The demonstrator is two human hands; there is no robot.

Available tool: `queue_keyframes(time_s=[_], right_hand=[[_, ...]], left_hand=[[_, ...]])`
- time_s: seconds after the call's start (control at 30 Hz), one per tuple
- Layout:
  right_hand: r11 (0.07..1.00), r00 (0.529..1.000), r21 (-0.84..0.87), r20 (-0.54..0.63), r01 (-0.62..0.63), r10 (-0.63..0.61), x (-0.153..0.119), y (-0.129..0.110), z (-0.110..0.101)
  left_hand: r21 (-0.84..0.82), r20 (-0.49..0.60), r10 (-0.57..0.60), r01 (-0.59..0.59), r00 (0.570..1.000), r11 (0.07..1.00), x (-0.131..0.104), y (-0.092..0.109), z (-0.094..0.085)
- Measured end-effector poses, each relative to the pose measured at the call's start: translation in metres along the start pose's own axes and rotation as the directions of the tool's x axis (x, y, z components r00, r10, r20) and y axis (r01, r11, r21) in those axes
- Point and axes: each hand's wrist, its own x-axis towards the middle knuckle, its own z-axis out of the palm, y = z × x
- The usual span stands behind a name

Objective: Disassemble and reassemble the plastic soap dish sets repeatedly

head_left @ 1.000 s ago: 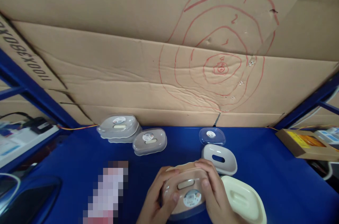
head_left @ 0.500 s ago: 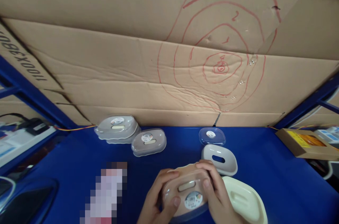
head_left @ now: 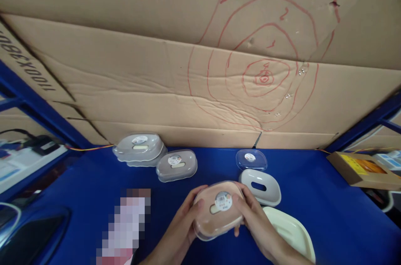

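A pinkish soap box with a clear lid (head_left: 206,223) is held between both hands at the lower middle, its round label and slot facing up. My left hand (head_left: 189,217) is closed around its left side, thumb on the lid. My right hand (head_left: 250,210) grips the right side, with the thumb near the label and some fingers underneath. Just beyond my right hand lies a grey tray with an oval slot (head_left: 269,188). A cream-coloured base (head_left: 291,231) is partly covered by my right forearm. Behind the grey tray lies a loose clear lid (head_left: 258,161).
Grey lidded soap boxes stand at the back left, some stacked (head_left: 138,150) and one single (head_left: 177,169). A cardboard wall (head_left: 125,77) with red rings closes off the back of the blue table (head_left: 109,177). A brown box (head_left: 360,173) is at right, a power strip (head_left: 44,160) at left.
The soap box has been turned and lifted slightly, so its label now sits on the far side of the slot. Both hands have shifted their grip along its sides. The view has tilted a little.
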Motion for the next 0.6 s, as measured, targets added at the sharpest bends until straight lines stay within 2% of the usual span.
queue_keyframes(time_s=[0.1,0.2,0.3,0.37,0.5,0.6], right_hand=[[0.991,0.997,0.11,-0.001,-0.078,0.079,-0.001,-0.009,0.001],[0.993,0.999,0.121,-0.043,-0.009,0.015,0.006,-0.015,-0.003],[0.994,0.983,-0.036,-0.151,0.101,-0.105,0.027,-0.021,-0.009],[0.979,0.97,-0.161,-0.191,0.122,-0.152,0.046,-0.028,-0.011],[0.96,0.97,-0.264,-0.189,0.097,-0.151,0.084,-0.041,-0.007],[0.943,0.977,-0.321,-0.157,0.085,-0.142,0.1,-0.047,-0.003]], left_hand=[[-0.095,0.036,-0.062,0.065,0.997,0.993,-0.001,0.006,0.001],[-0.164,-0.03,-0.016,0.011,0.999,0.986,0.001,0.005,0.002],[-0.174,-0.098,0.029,-0.046,0.995,0.984,0.005,-0.003,-0.001],[-0.14,-0.114,0.027,-0.044,0.993,0.989,0.006,-0.007,-0.003],[-0.103,-0.067,0.02,-0.027,0.998,0.994,0.003,-0.01,-0.003],[-0.116,-0.046,0.015,-0.02,0.999,0.993,0.001,-0.01,-0.003]])
